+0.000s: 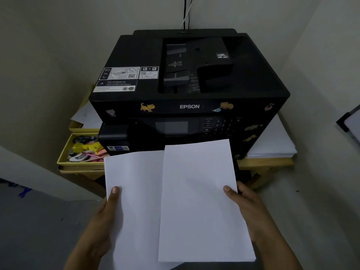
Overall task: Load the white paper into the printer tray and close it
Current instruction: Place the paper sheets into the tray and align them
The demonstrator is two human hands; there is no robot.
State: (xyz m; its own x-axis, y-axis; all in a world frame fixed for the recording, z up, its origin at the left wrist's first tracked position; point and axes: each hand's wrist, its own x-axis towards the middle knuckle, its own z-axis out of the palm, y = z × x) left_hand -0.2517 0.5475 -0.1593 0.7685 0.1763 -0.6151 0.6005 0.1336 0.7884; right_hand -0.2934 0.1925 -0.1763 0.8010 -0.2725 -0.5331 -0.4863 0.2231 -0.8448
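Both hands, left hand [105, 217] and right hand [251, 209], are gripping the white paper [175, 201] by its side edges, holding it before the printer [189, 84], probably for squaring the sheets

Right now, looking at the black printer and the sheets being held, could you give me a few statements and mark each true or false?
1. Both hands hold white paper: the left hand and the right hand grip the white paper sheets. True.
2. The paper is already inside the printer. False: it is held in front of the black Epson printer.
3. Cat stickers decorate the printer's front. True.
4. The yellow box left of the printer is empty. False: it holds small colourful items.
5. A white paper stack lies right of the printer. True.
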